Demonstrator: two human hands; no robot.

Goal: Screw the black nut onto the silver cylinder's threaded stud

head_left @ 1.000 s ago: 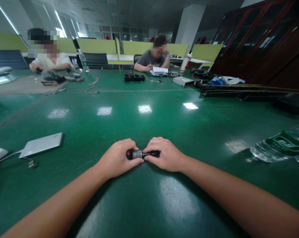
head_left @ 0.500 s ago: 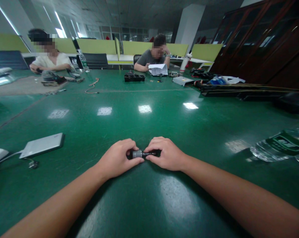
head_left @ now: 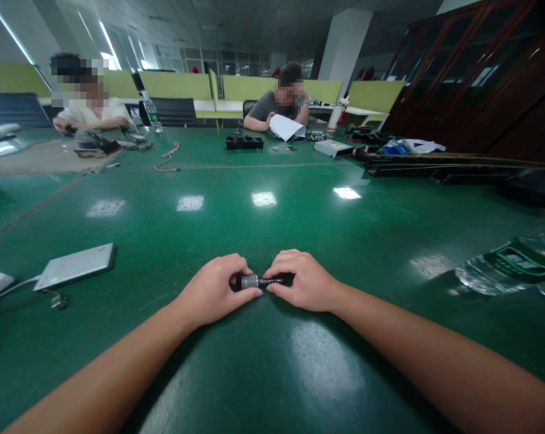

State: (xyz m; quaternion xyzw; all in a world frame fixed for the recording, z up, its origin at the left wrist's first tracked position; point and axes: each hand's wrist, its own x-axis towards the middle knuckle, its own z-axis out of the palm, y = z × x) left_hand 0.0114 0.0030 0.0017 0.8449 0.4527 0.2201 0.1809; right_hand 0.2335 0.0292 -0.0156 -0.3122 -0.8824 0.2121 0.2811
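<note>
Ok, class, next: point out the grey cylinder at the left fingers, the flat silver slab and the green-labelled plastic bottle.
Grey cylinder [head_left: 249, 281]: head view, middle of its exposed side.
Flat silver slab [head_left: 75, 266]: head view, middle of its top face.
Green-labelled plastic bottle [head_left: 513, 260]: head view, on its label.

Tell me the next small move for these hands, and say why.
Probably a slight test twist of the slim dark part with the right hand, while the left hand steadies the grey cylinder: the two lie in line, each between a thumb and fingers. Whether they are threaded together is too small to tell.
</note>
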